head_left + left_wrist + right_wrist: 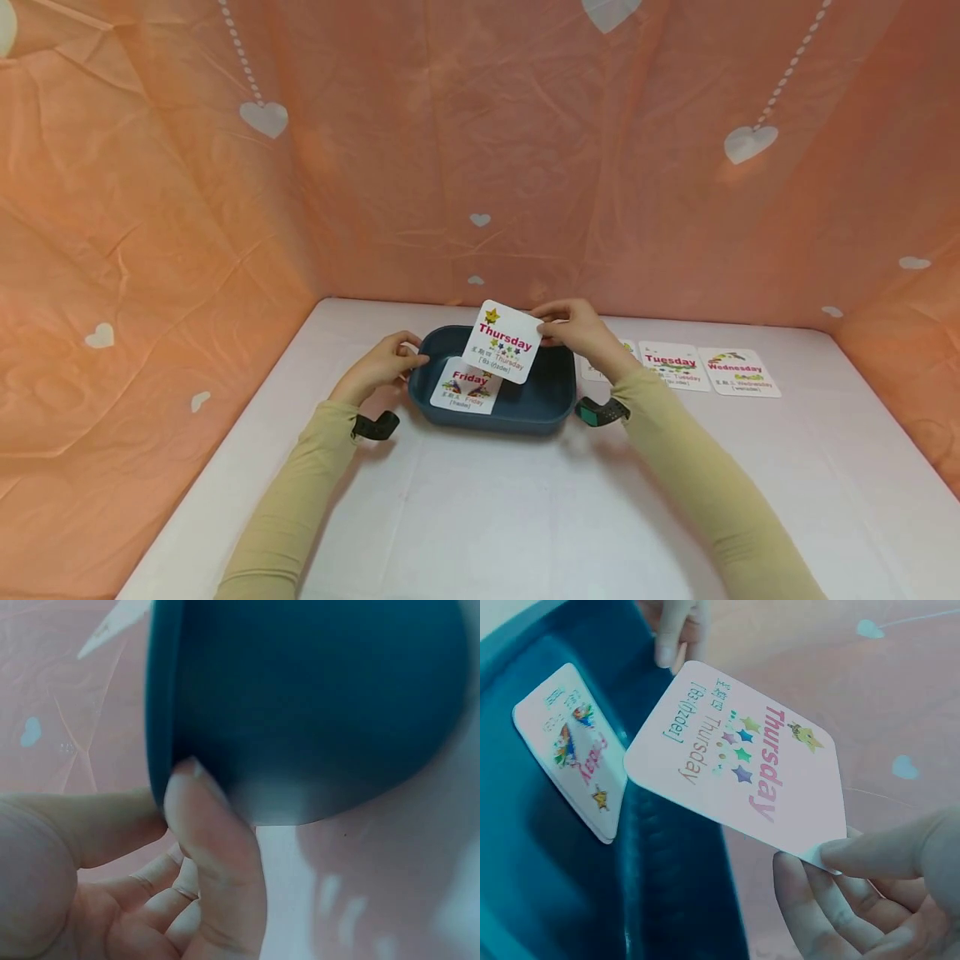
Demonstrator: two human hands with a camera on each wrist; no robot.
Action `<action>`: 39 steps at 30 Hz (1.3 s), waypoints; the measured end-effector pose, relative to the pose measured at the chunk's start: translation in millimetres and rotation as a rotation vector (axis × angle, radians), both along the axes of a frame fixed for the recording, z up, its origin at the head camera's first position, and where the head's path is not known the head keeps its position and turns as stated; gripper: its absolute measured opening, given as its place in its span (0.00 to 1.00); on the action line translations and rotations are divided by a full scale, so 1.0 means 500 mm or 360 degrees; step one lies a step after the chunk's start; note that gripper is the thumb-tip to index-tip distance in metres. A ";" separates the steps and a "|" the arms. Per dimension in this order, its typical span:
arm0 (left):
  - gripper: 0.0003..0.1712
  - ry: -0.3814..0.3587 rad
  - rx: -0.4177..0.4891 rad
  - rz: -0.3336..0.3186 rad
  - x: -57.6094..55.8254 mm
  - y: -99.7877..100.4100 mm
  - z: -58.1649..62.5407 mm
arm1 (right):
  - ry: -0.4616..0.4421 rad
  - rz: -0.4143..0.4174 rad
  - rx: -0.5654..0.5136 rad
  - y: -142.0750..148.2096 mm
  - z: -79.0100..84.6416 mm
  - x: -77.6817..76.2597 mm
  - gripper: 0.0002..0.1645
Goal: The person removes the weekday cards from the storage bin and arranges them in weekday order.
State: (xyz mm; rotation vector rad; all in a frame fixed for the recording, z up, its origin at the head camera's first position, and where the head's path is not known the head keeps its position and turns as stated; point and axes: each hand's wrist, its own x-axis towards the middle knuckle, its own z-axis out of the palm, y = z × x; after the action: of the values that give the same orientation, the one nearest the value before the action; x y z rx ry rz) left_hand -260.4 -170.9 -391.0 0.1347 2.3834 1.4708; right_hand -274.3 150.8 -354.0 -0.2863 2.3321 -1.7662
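My right hand (581,327) pinches the Thursday card (504,342) by its corner, thumb on the printed face and fingers behind, as the right wrist view shows. The card is held tilted over a dark blue tray (536,427). Inside the tray, toward its left end, lies the Friday card (467,387), with at least one more card edge showing under it in the right wrist view. My left hand (381,363) pinches the tray's left rim, its thumb (210,832) over the edge and the index finger outside.
On the white table (480,517), right of the tray, the Tuesday card (675,367) and Wednesday card (739,372) lie in a row. Another card (594,368) beside them is partly hidden by my right arm. An orange cloth with hearts (442,150) rises behind the table.
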 end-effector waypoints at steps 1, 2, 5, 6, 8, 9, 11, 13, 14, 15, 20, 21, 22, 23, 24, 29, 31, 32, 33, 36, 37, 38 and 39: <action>0.21 0.0002 0.0006 -0.0005 0.000 0.000 0.000 | 0.0006 -0.0014 -0.0013 0.006 0.003 0.003 0.19; 0.21 0.0002 0.0013 -0.0010 0.000 0.000 0.000 | 0.0015 -0.0021 -0.0021 0.012 0.006 0.005 0.19; 0.21 -0.0012 0.0025 -0.0008 0.000 0.002 0.000 | 0.0033 -0.0046 -0.0039 0.033 0.016 0.016 0.19; 0.21 -0.0012 0.0022 -0.0012 0.001 0.002 0.001 | 0.0040 -0.0055 -0.0041 0.040 0.019 0.019 0.19; 0.21 -0.0017 0.0012 -0.0003 0.002 0.003 0.002 | 0.0055 -0.0069 -0.0044 0.053 0.025 0.026 0.19; 0.21 -0.0019 0.0003 0.0004 0.002 0.004 0.002 | 0.0059 -0.0076 -0.0046 0.061 0.028 0.029 0.19; 0.21 -0.0016 -0.0006 -0.0002 0.003 0.004 0.003 | 0.0071 -0.0086 -0.0041 0.076 0.032 0.035 0.18; 0.21 -0.0020 -0.0010 0.0007 0.004 0.004 0.004 | 0.0069 -0.0099 -0.0037 0.092 0.035 0.040 0.18; 0.20 -0.0021 -0.0005 0.0009 0.004 0.004 0.003 | 0.0070 -0.0105 -0.0031 0.100 0.036 0.042 0.19; 0.20 -0.0021 0.0000 0.0006 0.005 0.004 0.003 | 0.0066 -0.0111 -0.0030 0.109 0.037 0.045 0.18; 0.21 -0.0007 0.0004 0.0005 0.010 0.001 0.005 | 0.0080 -0.0129 0.0021 0.155 0.037 0.058 0.19; 0.21 -0.0006 0.0006 0.0004 0.011 0.001 0.006 | 0.0081 -0.0132 0.0027 0.166 0.036 0.061 0.20; 0.21 -0.0006 0.0003 0.0005 0.011 0.001 0.007 | 0.0083 -0.0141 0.0040 0.177 0.035 0.065 0.20; 0.21 -0.0008 0.0002 0.0006 0.010 0.001 0.007 | 0.0078 -0.0156 0.0052 0.188 0.033 0.069 0.21; 0.21 -0.0008 0.0003 0.0006 0.009 0.001 0.007 | 0.0076 -0.0172 0.0059 0.199 0.030 0.073 0.21; 0.21 -0.0017 -0.0003 0.0006 0.007 0.001 0.008 | 0.0041 -0.0242 0.0099 0.246 0.014 0.090 0.23; 0.21 -0.0017 -0.0017 0.0011 0.008 0.000 0.010 | 0.0020 -0.0258 0.0110 0.260 0.006 0.095 0.22; 0.21 -0.0021 -0.0021 0.0014 0.009 0.001 0.011 | 0.0011 -0.0262 0.0121 0.266 0.003 0.098 0.22; 0.21 -0.0023 -0.0025 0.0017 0.009 0.001 0.011 | 0.0001 -0.0264 0.0131 0.271 -0.001 0.099 0.22; 0.20 -0.0018 -0.0025 0.0012 0.006 0.002 0.009 | -0.0012 -0.0265 0.0183 0.285 -0.013 0.105 0.22; 0.20 -0.0012 -0.0021 0.0009 0.005 0.002 0.008 | -0.0019 -0.0261 0.0202 0.289 -0.018 0.107 0.22; 0.20 -0.0009 -0.0012 0.0004 0.004 0.002 0.006 | -0.0036 -0.0263 0.0225 0.293 -0.022 0.108 0.22; 0.20 -0.0004 -0.0009 0.0000 0.003 0.003 0.005 | -0.0048 -0.0257 0.0241 0.296 -0.027 0.110 0.22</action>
State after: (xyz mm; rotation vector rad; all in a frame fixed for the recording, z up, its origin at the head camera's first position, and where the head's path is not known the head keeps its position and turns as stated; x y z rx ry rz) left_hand -259.1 -169.5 -388.7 0.1319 2.3855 1.4634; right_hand -219.4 298.9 -367.5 -0.0486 2.5131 -1.6359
